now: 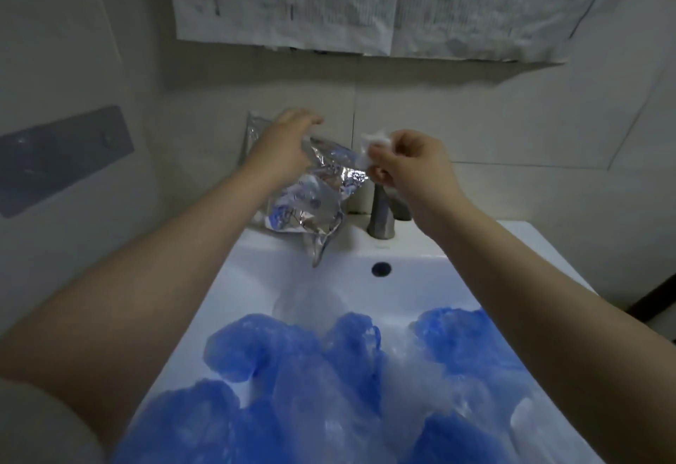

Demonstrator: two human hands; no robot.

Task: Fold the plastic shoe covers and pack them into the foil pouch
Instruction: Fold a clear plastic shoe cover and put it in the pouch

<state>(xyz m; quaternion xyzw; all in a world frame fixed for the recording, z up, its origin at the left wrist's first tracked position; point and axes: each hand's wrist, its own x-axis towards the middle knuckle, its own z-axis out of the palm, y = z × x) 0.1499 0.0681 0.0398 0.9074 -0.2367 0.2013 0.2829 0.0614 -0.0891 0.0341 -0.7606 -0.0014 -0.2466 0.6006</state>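
Observation:
My left hand (283, 145) grips the top of a crumpled silver foil pouch (311, 203) and holds it in the air above the back of the sink. My right hand (409, 163) is closed on a small folded clear plastic shoe cover (369, 148) right beside the pouch's mouth. Several blue plastic shoe covers (285, 357) and some clear ones (413, 390) lie heaped in the white sink basin (256, 273) below my arms.
A metal faucet (380, 214) stands on the sink's back ledge under my right wrist. A second foil pouch (252, 130) leans against the wall behind my left hand. Newspaper sheets (365, 2) hang on the tiled wall above.

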